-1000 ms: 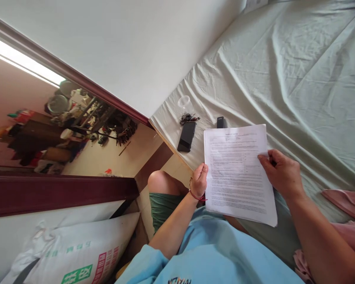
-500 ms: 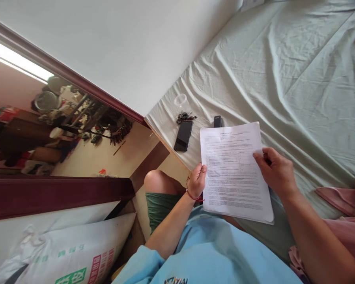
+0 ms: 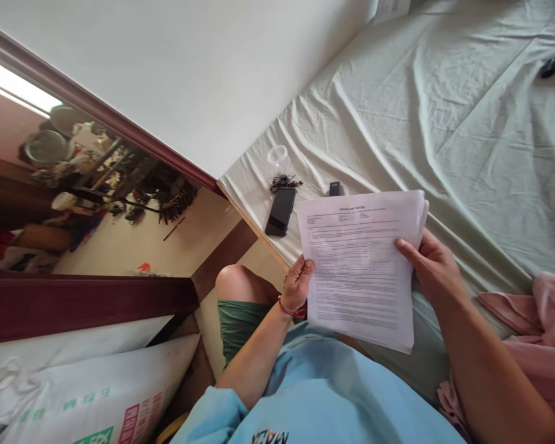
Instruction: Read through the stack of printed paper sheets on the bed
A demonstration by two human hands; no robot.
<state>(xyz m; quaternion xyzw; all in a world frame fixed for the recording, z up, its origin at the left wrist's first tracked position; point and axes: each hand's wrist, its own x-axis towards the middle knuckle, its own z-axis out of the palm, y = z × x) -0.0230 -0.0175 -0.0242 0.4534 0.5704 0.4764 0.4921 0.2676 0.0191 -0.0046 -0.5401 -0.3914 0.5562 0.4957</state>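
Observation:
A stack of printed paper sheets [image 3: 356, 290] is held above my lap, its top page covered in lines of small text with a heading. My left hand [image 3: 298, 282] grips the stack's left edge, thumb on the front. On the opposite edge, my right hand [image 3: 432, 262] pinches the sheets, thumb on the page and fingers behind. Several sheet edges fan out at the upper right corner. A black smartphone [image 3: 281, 211] lies just beyond my left hand, and a small black device [image 3: 335, 189] sits behind the top edge of the paper, partly covered by it.
A pale green sheet [image 3: 398, 123] covers the bed. Near the phone are a clear plastic cup [image 3: 277, 157] and a tangled dark cord [image 3: 282, 182]. Pink cloth [image 3: 541, 345] lies at the right. A printed white sack [image 3: 97, 388] stands at lower left, below a doorway.
The stack has tilted, its top edge shifting right and its bottom edge left, and sheet edges now fan at the upper right. My right hand's fingers have moved further behind the paper.

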